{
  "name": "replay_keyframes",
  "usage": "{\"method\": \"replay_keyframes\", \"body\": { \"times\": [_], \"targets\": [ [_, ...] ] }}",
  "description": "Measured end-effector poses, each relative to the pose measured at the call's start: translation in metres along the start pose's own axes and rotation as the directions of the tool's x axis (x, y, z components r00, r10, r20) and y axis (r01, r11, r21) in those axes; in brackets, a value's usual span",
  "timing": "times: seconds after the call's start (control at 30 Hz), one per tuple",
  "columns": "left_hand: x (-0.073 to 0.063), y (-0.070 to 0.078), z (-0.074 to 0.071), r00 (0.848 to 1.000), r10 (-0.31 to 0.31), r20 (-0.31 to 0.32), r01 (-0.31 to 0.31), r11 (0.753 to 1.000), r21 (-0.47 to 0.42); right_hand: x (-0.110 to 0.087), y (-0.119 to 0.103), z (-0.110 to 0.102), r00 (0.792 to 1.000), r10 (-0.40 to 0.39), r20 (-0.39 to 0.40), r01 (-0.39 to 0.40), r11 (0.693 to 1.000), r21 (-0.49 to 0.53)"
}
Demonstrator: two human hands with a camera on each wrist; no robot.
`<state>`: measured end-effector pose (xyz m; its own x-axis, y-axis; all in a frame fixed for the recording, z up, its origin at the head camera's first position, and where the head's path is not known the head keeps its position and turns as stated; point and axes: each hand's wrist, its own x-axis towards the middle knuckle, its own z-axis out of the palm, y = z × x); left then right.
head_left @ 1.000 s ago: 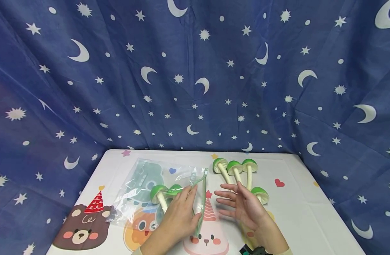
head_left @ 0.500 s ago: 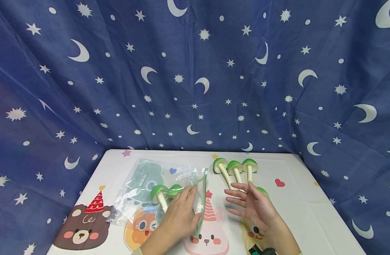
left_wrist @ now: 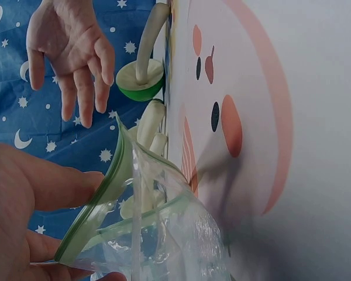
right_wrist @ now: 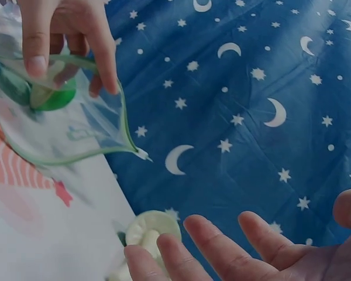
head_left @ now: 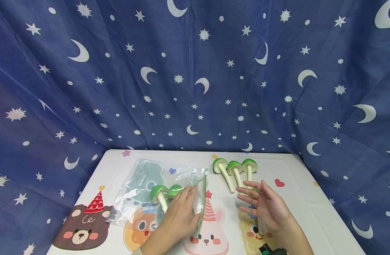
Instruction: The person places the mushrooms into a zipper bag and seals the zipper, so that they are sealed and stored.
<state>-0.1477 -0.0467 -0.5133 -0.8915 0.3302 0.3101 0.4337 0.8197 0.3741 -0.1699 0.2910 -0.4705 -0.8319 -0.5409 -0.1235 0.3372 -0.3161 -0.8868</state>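
My left hand [head_left: 179, 214] grips the rim of a clear zip bag [head_left: 128, 198] with a green seal, and the bag's mouth gapes toward the right. Inside the bag lie two toy mushrooms [head_left: 157, 193] with green caps and pale stems, partly covered by that hand. My right hand [head_left: 273, 209] hovers with its fingers spread and holds nothing. Below it, one mushroom's stem [head_left: 261, 227] shows while its cap is hidden behind the hand. In the right wrist view, the open fingers [right_wrist: 216, 246] overlap a mushroom [right_wrist: 155, 225].
Three more mushrooms [head_left: 227, 173] lie side by side at the back right of the table. The white tablecloth [head_left: 310, 212] carries printed cartoon animals. Behind the table hangs a blue curtain [head_left: 195, 117] with moons and stars.
My right hand has moved to the right, away from the bag and the row of mushrooms, with its fingers still spread. The left hand and the bag have stayed in place.
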Motion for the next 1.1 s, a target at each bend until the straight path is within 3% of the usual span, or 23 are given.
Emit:
{"method": "replay_keyframes", "body": {
  "times": [0.3,0.63,0.77,0.87,1.1],
  "targets": [
    [0.0,-0.001,0.0,1.0,0.002,-0.004,-0.002,1.0,-0.005,-0.017,-0.012,-0.022,0.989,-0.104,0.102,0.096,0.992,0.082],
    [-0.001,-0.001,0.001,1.0,0.007,-0.015,-0.007,1.0,0.004,-0.033,-0.022,-0.044,0.994,-0.106,0.023,0.104,0.993,0.053],
    [0.0,-0.001,0.0,1.0,0.003,-0.012,-0.003,1.0,0.004,-0.038,-0.023,-0.052,0.994,-0.086,-0.069,0.084,0.996,-0.03],
    [0.0,0.0,0.0,1.0,-0.004,-0.002,0.004,1.0,0.0,-0.041,-0.023,-0.055,0.982,-0.07,-0.173,0.052,0.993,-0.109],
    [0.0,0.0,0.0,1.0,-0.012,0.012,0.011,1.0,0.007,-0.039,-0.024,-0.062,0.911,-0.023,-0.413,-0.072,0.974,-0.213]
  ]
}}
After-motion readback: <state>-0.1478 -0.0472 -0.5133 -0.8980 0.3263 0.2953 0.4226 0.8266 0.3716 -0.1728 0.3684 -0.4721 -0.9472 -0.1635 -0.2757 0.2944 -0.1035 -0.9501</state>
